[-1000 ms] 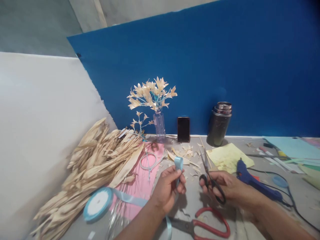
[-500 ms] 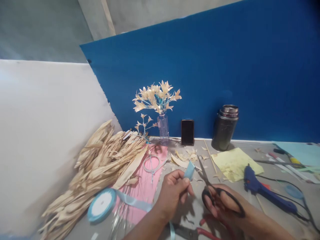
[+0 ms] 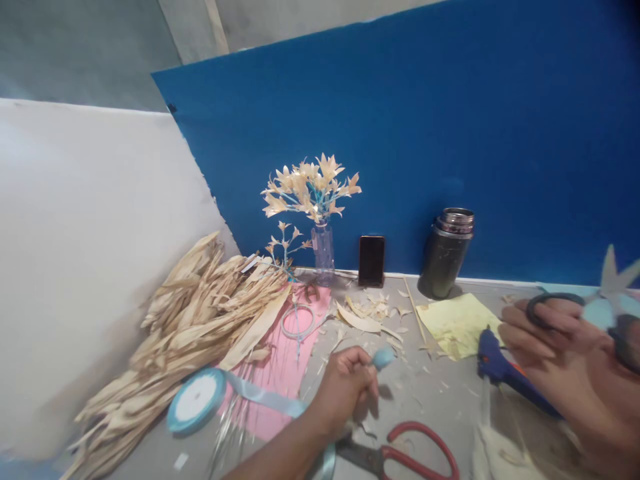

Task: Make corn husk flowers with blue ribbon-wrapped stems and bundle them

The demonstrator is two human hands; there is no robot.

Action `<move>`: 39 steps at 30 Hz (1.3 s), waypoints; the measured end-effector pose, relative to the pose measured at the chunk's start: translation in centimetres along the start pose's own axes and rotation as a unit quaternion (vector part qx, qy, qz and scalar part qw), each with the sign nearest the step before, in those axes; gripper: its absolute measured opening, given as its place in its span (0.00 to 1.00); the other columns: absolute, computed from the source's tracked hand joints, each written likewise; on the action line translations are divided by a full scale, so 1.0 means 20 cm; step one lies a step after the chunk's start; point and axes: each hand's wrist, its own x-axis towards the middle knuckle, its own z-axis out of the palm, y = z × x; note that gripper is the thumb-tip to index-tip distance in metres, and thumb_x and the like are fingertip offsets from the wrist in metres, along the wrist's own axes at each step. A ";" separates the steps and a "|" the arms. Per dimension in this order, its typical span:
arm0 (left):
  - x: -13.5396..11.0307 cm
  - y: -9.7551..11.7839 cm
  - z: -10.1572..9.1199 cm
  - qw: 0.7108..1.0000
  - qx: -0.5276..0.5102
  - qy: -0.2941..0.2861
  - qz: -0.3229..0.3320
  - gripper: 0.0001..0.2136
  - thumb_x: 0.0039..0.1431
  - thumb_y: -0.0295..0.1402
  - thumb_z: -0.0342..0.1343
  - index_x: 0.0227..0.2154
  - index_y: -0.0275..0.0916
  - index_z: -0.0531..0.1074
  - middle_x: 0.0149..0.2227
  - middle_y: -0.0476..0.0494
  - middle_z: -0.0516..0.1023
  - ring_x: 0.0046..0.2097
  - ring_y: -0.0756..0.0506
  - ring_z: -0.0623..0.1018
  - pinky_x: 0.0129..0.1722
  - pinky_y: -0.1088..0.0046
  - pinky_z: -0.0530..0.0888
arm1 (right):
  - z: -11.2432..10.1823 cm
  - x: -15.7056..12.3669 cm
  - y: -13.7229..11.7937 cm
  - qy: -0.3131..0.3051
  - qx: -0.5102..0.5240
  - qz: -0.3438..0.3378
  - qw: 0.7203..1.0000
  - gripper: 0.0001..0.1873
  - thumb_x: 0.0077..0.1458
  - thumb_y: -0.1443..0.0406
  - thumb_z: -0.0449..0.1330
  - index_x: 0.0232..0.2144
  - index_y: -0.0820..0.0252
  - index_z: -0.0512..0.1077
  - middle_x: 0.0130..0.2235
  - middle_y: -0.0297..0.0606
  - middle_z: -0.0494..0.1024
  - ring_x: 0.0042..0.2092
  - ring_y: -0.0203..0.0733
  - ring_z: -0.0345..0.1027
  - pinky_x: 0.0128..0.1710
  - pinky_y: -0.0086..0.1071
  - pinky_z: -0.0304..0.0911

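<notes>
My left hand [image 3: 349, 381] is closed, pinching a short end of light blue ribbon [image 3: 383, 358] between thumb and fingertips. From a ribbon spool [image 3: 197, 401] on the left, a ribbon strip [image 3: 265, 398] runs toward my left wrist and passes behind the forearm. At the right edge, my right hand [image 3: 565, 360] is raised with its fingers in the black handles of a pair of scissors [image 3: 613, 283], whose blades are spread and blurred. Below my left hand, red-handled scissors [image 3: 420, 453] lie on the table, partly covered by the wrist.
Dried corn husks [image 3: 190, 347] are heaped at left beside a pink sheet [image 3: 273, 373] with thin wires. Behind stand a vase [image 3: 323, 253] of husk flowers, a phone [image 3: 371, 261] and a dark flask [image 3: 447, 253]. A blue glue gun [image 3: 493, 360] lies near yellow paper [image 3: 453, 323].
My right hand has swung up and right with the black scissors, away from the ribbon. The red-handled scissors now show more fully. My left hand still pinches the ribbon.
</notes>
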 end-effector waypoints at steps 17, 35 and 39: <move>-0.04 0.05 0.03 0.991 0.105 0.036 0.078 0.14 0.45 0.39 0.68 0.17 0.36 0.71 0.21 0.52 0.65 0.24 0.54 0.63 0.24 0.77 0.59 | 0.12 -0.14 0.35 -0.264 -0.577 0.057 0.770 0.12 0.50 0.59 0.62 0.21 0.57 0.67 0.24 0.33 0.72 0.26 0.38 0.60 0.27 0.31 0.46; -0.05 0.00 0.04 0.999 0.037 0.020 -0.006 0.19 0.46 0.48 0.65 0.20 0.34 0.73 0.18 0.50 0.67 0.20 0.53 0.64 0.22 0.76 0.60 | 0.12 -0.11 0.39 -0.144 -0.219 0.169 0.950 0.18 0.43 0.56 0.70 0.34 0.58 0.72 0.32 0.35 0.76 0.33 0.41 0.68 0.31 0.32 0.63; -0.07 0.00 0.06 0.997 0.079 -0.006 -0.023 0.19 0.48 0.47 0.64 0.17 0.35 0.72 0.17 0.48 0.68 0.21 0.52 0.65 0.22 0.75 0.60 | 0.12 -0.13 0.39 -0.128 -0.220 0.142 0.957 0.17 0.41 0.58 0.71 0.31 0.58 0.70 0.27 0.32 0.73 0.29 0.38 0.65 0.28 0.30 0.61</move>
